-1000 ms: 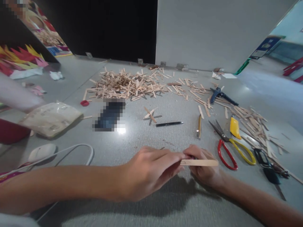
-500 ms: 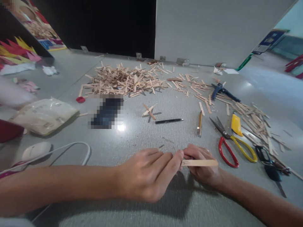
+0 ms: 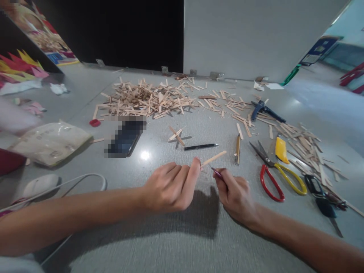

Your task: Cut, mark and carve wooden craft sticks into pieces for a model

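My left hand [image 3: 173,185] is closed on one end of a wooden craft stick [image 3: 213,158], whose free end points up and to the right. My right hand [image 3: 234,191] grips a slim purple-handled craft knife [image 3: 217,173]; its thin tip lies close to the stick, and whether they touch I cannot tell. Just beyond the hands are a black pen [image 3: 201,146], two crossed sticks [image 3: 176,135] and a yellowish box cutter [image 3: 237,149]. Scissors [image 3: 273,165] with one red and one yellow handle lie right of my right hand.
A big pile of craft sticks [image 3: 148,98] spreads at the back, with more sticks [image 3: 308,148] at right. Blue pliers [image 3: 265,111], a yellow cutter [image 3: 281,149] and keys [image 3: 324,199] lie rightward. Leftward are a phone [image 3: 125,138], a plastic bag [image 3: 51,142] and a white mouse [image 3: 41,184].
My left hand has moved up and left, and the stick now slants upward instead of lying level. My right hand has drawn apart from the left, bringing the knife into view.
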A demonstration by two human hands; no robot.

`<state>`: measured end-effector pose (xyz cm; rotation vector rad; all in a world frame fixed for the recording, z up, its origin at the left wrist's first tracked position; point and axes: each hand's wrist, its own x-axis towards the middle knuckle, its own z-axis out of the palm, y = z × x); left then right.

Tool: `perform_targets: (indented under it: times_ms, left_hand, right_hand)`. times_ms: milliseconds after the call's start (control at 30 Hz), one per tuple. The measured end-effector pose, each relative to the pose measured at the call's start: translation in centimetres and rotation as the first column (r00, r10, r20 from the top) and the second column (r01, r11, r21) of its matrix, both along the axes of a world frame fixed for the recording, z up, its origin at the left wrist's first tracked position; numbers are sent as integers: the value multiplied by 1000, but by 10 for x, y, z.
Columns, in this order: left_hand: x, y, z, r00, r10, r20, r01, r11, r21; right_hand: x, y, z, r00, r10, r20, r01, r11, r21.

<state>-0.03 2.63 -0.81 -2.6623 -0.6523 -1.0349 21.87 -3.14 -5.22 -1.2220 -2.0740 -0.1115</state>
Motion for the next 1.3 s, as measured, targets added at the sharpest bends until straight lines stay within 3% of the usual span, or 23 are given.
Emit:
perform_targets:
  times_ms: [100, 167, 267, 333, 400, 433, 467, 500, 567, 633, 700, 767, 900, 1000, 1067, 1100, 1167, 1300]
  left_hand:
    - [3, -4, -11, 999, 12, 39, -8, 995, -102]
    - [4, -6, -13, 998, 33, 49, -18, 958, -288]
    - [4, -4, -5, 999, 29, 37, -1, 795, -607]
    - [3, 2, 7, 1000, 18, 23, 7, 619, -786]
    - [2, 11, 18, 1000, 0, 27, 26, 351, -936]
    - [1, 15, 21, 998, -28, 55, 59, 186, -981]
    - [1, 19, 23, 993, -61, 99, 101, 25, -995]
    - [0, 23, 23, 987, -81, 140, 132, -94, -987]
    - [-1, 27, 21, 973, -74, 219, 194, -257, -947]
    - [-1, 28, 18, 960, -40, 278, 248, -344, -906]
    - [-1, 25, 15, 950, -3, 312, 287, -381, -879]
    - [0, 21, 13, 949, 24, 313, 299, -374, -878]
    - [0, 14, 13, 971, 32, 237, 237, -274, -932]
    - [-5, 16, 20, 983, 10, 181, 181, -96, -979]
    - [-9, 21, 26, 979, 76, 191, 180, 130, -975]
    - [-9, 23, 29, 974, 100, 201, 178, 200, -963]
    - [-7, 24, 34, 975, 52, 216, 202, 197, -959]
    - [2, 14, 37, 952, 39, 303, 303, -9, -953]
  right_hand:
    - [0, 1, -2, 999, -37, 24, 37, 999, -20]
    - [0, 2, -3, 998, -57, 36, 58, 997, -41]
    - [0, 2, -4, 997, -68, 24, 69, 994, -80]
    - [0, 3, -4, 998, -54, 12, 55, 993, -107]
    - [1, 4, -4, 1000, -8, 16, 10, 992, -123]
    - [1, 4, -3, 999, 20, 25, -16, 992, -127]
    - [2, 4, -3, 999, 41, 34, -37, 991, -128]
    - [2, 4, -2, 998, 55, 43, -49, 990, -132]
    - [3, 4, -2, 997, 55, 52, -47, 987, -152]
    - [3, 5, -2, 997, 52, 53, -41, 983, -179]
    - [3, 5, -2, 997, 55, 51, -45, 980, -192]
    - [2, 5, -2, 998, 50, 47, -40, 981, -189]
    - [2, 4, -4, 997, 55, 52, -45, 981, -187]
    - [5, 5, -6, 999, 27, 36, -19, 977, -214]
    - [7, 6, -8, 999, -29, 26, 34, 970, -239]
    - [7, 6, -9, 998, -48, 26, 53, 968, -247]
    - [8, 7, -11, 998, -61, 32, 67, 966, -251]
    - [7, 7, -12, 998, -68, 20, 71, 972, -225]
